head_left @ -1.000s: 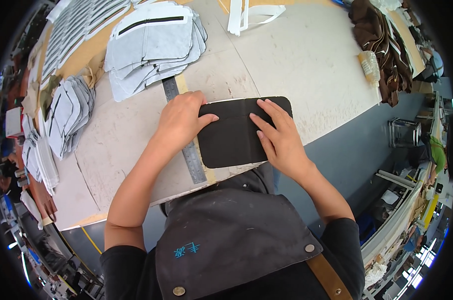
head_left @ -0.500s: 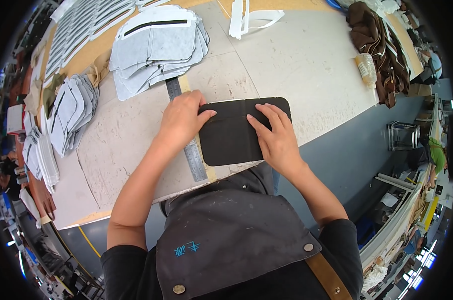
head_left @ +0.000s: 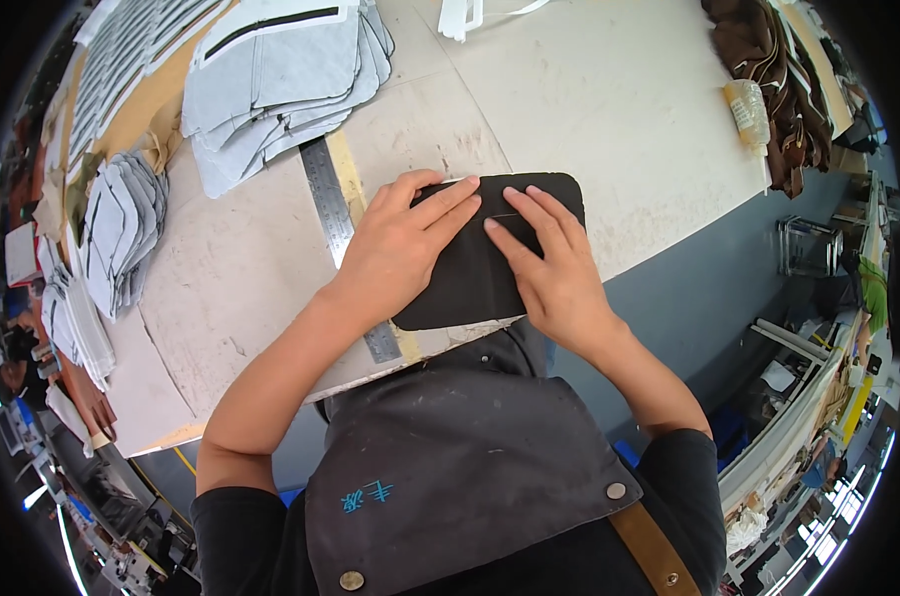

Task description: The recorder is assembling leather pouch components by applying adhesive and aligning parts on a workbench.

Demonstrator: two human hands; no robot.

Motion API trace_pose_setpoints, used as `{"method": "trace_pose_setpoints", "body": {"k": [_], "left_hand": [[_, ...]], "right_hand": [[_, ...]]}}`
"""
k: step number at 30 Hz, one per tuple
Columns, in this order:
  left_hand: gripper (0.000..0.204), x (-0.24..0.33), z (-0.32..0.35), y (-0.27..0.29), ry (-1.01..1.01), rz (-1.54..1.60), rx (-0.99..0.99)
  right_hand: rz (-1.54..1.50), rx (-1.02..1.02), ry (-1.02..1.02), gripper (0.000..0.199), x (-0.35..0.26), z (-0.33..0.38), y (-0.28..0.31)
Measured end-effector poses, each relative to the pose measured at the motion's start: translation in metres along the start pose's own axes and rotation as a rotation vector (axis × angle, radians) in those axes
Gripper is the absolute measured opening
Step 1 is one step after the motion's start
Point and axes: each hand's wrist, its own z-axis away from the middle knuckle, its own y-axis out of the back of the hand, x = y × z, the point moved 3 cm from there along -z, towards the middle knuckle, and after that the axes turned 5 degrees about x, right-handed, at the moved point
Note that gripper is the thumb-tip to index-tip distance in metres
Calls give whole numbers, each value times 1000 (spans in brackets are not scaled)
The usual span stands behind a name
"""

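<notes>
A black, rounded-corner piece of material lies flat at the near edge of the pale worktable. My left hand rests on its left part, fingers stretched toward the upper middle. My right hand lies flat on its right part, fingers pointing up and left. The fingertips of both hands almost meet near the piece's top middle. Just left of the black piece a metal ruler lies on the table, partly under my left hand.
A stack of grey cut pieces sits at the back left, with more grey stacks along the left edge. Brown material and a small bottle lie at the far right. Beyond the table's right edge is grey floor.
Both hands have slid inward on the black piece, so the fingers now nearly meet at its top middle. The piece itself has stayed in place.
</notes>
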Motion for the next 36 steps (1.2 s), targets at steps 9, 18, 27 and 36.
{"method": "trace_pose_setpoints", "body": {"k": [9,18,27,36], "left_hand": [[45,1,9,7,-9,87,-51],[62,7,18,9,30,-45,-233],[65,13,28,8,-53,129,-275],[81,18,34,14,6,100,-336]], "right_hand": [[47,-78,51,54,3,-13,8],[153,-271,35,61,5,-11,4],[163,-271,112,55,9,-20,6],[149,-282,90,62,8,-14,10]]}}
